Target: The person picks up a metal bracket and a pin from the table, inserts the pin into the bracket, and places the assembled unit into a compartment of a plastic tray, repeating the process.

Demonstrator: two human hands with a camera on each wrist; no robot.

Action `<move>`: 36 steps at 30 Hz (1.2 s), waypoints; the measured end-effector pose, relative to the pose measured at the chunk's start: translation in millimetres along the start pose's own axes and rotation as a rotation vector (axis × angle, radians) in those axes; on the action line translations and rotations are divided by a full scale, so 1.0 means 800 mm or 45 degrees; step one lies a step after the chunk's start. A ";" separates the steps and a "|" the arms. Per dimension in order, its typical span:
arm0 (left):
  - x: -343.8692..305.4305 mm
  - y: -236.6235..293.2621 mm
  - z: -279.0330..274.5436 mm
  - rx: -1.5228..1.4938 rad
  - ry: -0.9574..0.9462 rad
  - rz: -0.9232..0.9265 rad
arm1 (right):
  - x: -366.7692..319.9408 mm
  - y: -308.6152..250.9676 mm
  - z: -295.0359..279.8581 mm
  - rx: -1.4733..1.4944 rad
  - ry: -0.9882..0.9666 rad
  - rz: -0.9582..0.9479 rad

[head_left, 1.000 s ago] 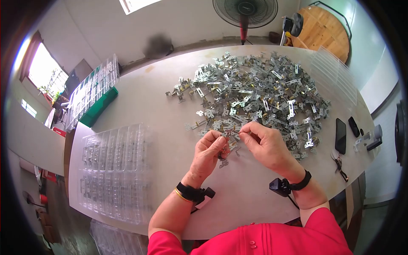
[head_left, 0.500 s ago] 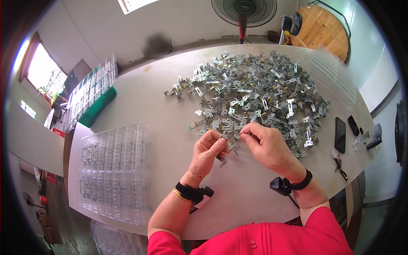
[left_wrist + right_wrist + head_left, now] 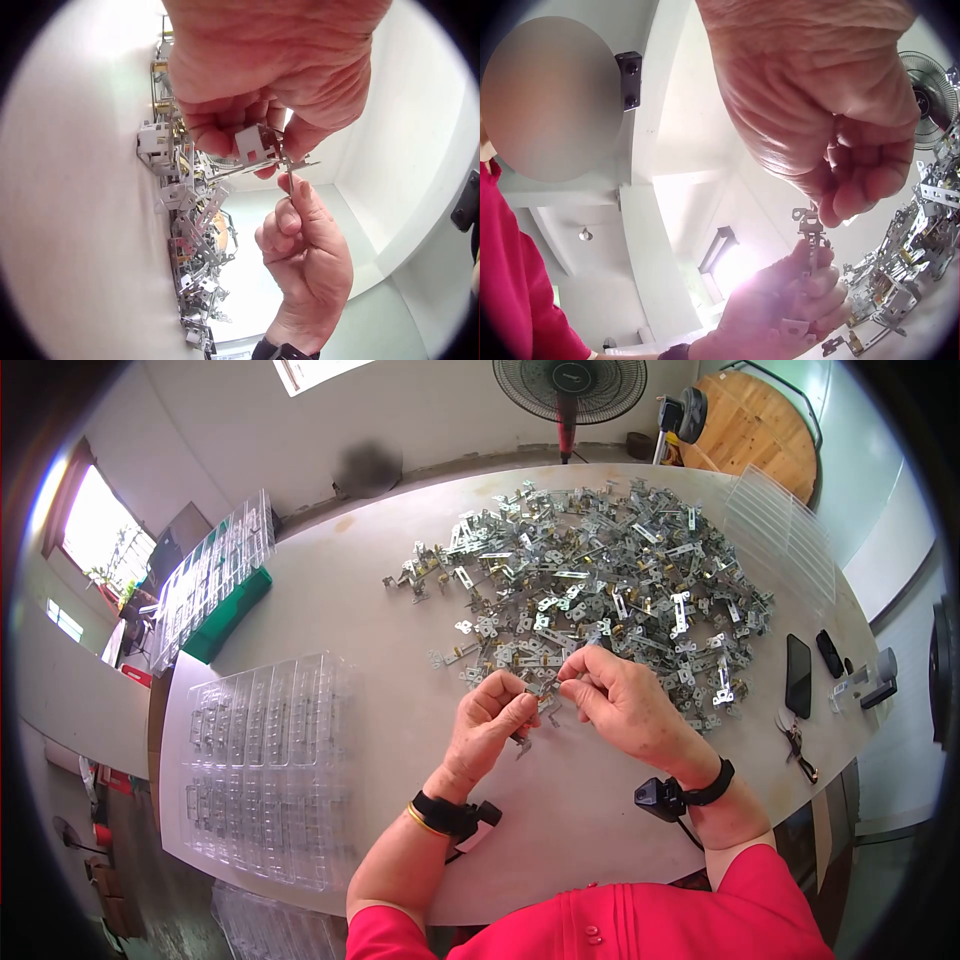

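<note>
The left hand (image 3: 490, 722) grips a silver metal bracket (image 3: 255, 144) between thumb and fingers, just in front of the heap's near edge. Close beside it, the right hand (image 3: 632, 705) has its thumb and forefinger together. In the left wrist view, the right hand (image 3: 307, 244) pinches a thin metal piece (image 3: 292, 184) against the bracket's end. From the right wrist view, the bracket (image 3: 810, 222) stands up out of the left hand (image 3: 776, 307), its top touching or nearly touching the right fingertips (image 3: 829, 214). Whether piece and bracket are joined cannot be told.
A heap of metal brackets (image 3: 600, 580) covers the table's middle and back. Clear plastic trays (image 3: 265, 765) lie at left; a green box (image 3: 228, 616) stands behind them. At right are a phone (image 3: 798, 676), pliers (image 3: 794, 745) and another clear tray (image 3: 785, 535).
The right fingers have shifted slightly and look a little more spread from one another. The metal part at the left hand has turned a little. Both hands stay in nearly the same place.
</note>
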State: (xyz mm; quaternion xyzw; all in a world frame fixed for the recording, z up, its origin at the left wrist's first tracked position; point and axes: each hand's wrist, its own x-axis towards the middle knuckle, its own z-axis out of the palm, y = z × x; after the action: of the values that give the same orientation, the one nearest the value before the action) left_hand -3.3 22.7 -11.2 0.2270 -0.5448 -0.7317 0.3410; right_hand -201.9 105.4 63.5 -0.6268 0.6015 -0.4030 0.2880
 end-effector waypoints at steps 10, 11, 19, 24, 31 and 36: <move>-0.004 0.008 0.011 0.105 -0.071 0.005 | 0.005 0.009 -0.008 0.444 -0.315 0.304; -0.004 0.007 0.010 0.130 -0.077 0.016 | 0.007 0.010 -0.010 0.498 -0.348 0.351; -0.004 0.000 0.014 0.320 -0.165 0.119 | 0.010 0.005 -0.015 0.555 -0.415 0.446; -0.005 0.003 0.023 0.441 -0.165 0.191 | 0.006 0.012 -0.013 0.213 -0.357 0.219; -0.003 -0.002 0.032 0.716 0.157 0.406 | 0.007 0.011 -0.004 0.270 -0.004 0.006; -0.002 -0.007 0.034 0.813 0.328 0.512 | 0.004 0.001 -0.003 0.536 -0.193 0.205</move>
State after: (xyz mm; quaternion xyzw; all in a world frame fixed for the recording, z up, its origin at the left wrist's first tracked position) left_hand -22.8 42.1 -8.2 0.3004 -0.7312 -0.4097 0.4554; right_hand -204.5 102.2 64.3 -0.5314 0.5290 -0.4469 0.4879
